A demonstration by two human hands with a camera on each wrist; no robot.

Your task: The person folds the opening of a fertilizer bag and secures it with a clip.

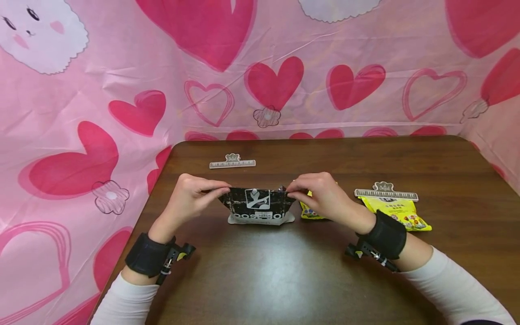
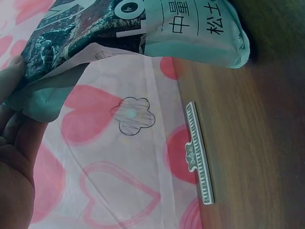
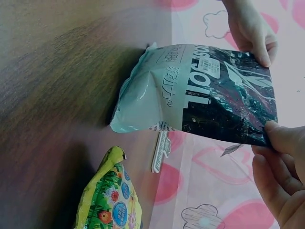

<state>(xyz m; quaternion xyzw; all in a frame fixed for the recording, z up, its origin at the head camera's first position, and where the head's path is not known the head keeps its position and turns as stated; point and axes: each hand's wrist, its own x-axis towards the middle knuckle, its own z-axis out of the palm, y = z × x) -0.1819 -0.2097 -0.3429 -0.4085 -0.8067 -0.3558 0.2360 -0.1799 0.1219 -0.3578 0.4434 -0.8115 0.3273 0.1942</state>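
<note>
A black-and-white soil bag (image 1: 260, 207) stands on the wooden table between both hands, its printed front facing the head camera. My left hand (image 1: 188, 196) pinches its top left corner between thumb and fingers. At the opposite top corner, my right hand (image 1: 322, 194) pinches the edge in the same way. The right wrist view shows the top edge of the soil bag (image 3: 228, 95) stretched between the two hands. Its pale lower part (image 2: 190, 36) bulges in the left wrist view. Behind the right hand lies a yellow packet (image 1: 309, 213), partly hidden by it.
A long clip with a piano-key pattern (image 1: 232, 163) lies at the back left of the table (image 1: 260, 280). To the right, a similar clip (image 1: 386, 195) sits across the top of a second yellow packet (image 1: 406, 214). Pink heart-patterned cloth (image 1: 276, 81) hangs behind and to the sides.
</note>
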